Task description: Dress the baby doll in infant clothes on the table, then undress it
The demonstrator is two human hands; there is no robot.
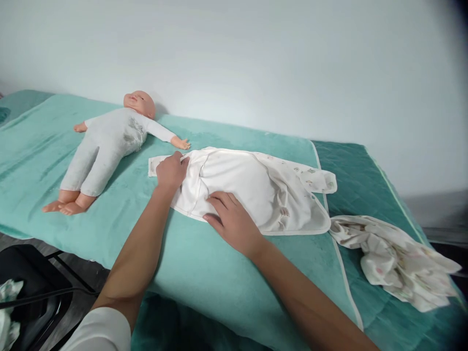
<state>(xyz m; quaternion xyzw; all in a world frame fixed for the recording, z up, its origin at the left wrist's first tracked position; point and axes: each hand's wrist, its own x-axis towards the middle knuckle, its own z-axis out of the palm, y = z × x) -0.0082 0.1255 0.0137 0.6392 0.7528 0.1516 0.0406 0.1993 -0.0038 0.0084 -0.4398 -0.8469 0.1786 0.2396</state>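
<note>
A white baby top [237, 180] lies spread flat on a mint-green cover, its sleeves reaching out left and right; small prints show on the right sleeve. At its left part, by the left sleeve, my left hand [171, 171] is closed with curled fingers on the fabric. My right hand [232, 218] rests on the lower middle edge of the top, fingers apart and thumb stretched out. Beyond my left hand, a bald baby doll [109, 136] in a pale bodysuit lies on its back, one arm pointing towards the top.
The mint-green cover [204, 273] overlies a darker green quilted bed cover [343, 161]. A crumpled printed cloth [395, 258] lies at the right. A white wall [256, 68] stands behind the bed. At lower left is a black chair [32, 282] with crumpled stuff on it.
</note>
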